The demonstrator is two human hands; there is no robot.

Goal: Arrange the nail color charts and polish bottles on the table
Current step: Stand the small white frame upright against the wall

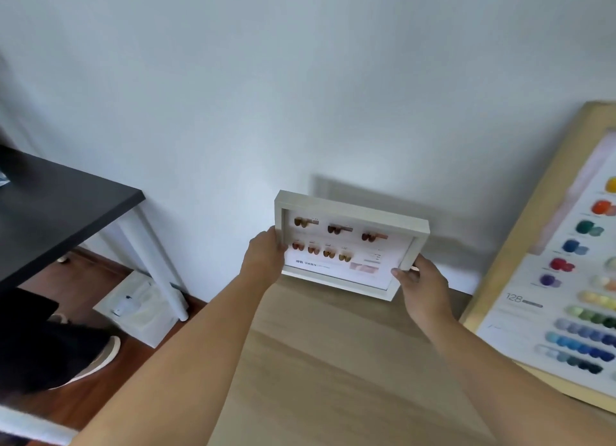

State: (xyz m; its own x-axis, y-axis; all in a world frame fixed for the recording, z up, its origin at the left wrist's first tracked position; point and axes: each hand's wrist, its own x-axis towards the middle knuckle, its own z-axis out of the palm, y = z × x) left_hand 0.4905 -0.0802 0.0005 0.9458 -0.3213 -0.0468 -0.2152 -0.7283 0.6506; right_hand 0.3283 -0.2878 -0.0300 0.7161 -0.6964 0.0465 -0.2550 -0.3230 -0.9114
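A small white-framed nail color chart (350, 242) with brown and red sample nails stands tilted at the far edge of the light wooden table (333, 362), close to the white wall. My left hand (265, 257) grips its left side and my right hand (421, 280) grips its lower right corner. A large wood-framed color chart (566, 279) with many colored samples leans at the right of the table. No polish bottles are in view.
A black table (56, 205) with a white leg (156, 265) stands to the left. Under it, on the wooden floor, lie a clear plastic box (136, 309) and a person's shoe (96, 359). A white wall (300, 79) backs the table.
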